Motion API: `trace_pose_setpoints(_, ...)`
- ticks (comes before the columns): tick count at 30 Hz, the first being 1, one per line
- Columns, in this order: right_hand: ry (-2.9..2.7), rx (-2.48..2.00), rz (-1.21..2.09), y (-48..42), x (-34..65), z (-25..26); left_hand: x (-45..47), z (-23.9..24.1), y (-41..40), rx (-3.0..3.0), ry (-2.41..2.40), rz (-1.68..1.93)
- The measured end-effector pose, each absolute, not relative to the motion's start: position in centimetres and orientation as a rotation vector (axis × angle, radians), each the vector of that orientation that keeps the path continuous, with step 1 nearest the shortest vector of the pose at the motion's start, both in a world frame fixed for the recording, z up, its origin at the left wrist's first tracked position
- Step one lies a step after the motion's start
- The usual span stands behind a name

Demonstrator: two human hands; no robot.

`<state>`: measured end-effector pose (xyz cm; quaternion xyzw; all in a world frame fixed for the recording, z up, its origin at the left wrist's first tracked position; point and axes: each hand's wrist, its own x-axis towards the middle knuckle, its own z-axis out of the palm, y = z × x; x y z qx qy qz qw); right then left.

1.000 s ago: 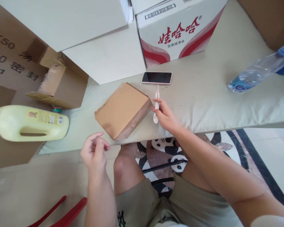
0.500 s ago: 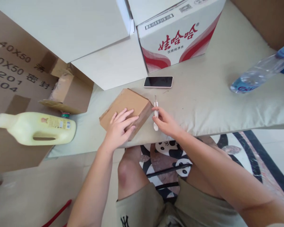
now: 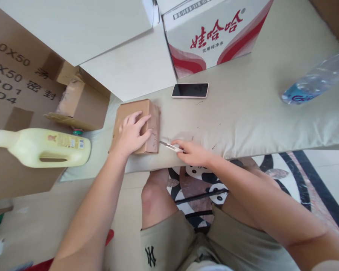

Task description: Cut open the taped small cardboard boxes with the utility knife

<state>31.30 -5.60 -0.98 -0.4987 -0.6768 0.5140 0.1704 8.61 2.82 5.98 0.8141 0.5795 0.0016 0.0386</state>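
Note:
A small brown cardboard box (image 3: 151,124) lies on the pale cushioned table (image 3: 243,113). My left hand (image 3: 131,133) rests flat on top of it, fingers spread, pressing it down. My right hand (image 3: 193,152) is closed round a small white utility knife (image 3: 169,146), whose blade tip points left and meets the box's lower right corner.
A black phone (image 3: 190,90) lies beyond the box. Behind it stands a red-and-white printed carton (image 3: 214,34). A water bottle (image 3: 313,84) lies at the right. A yellow jug (image 3: 45,146) and open brown boxes (image 3: 79,101) are at the left.
My left hand came up onto the box and turned and slid it left. My right hand swung the knife from upright to pointing left at the box's corner.

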Motion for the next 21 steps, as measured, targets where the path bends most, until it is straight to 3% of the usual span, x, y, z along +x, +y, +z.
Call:
trace_pose_setpoints(12, -1.972, -1.438, 1.679, -5.7, 29.5, -0.7, 8.9, 4.8, 2.7, 2.451, 1.765, 0.104)
trace_pose_setpoints(21, -2.176, -1.489, 1.364, -6.0, 28.4, -1.4, 9.1, 4.8, 2.4, 2.465, 1.782, 0.105)
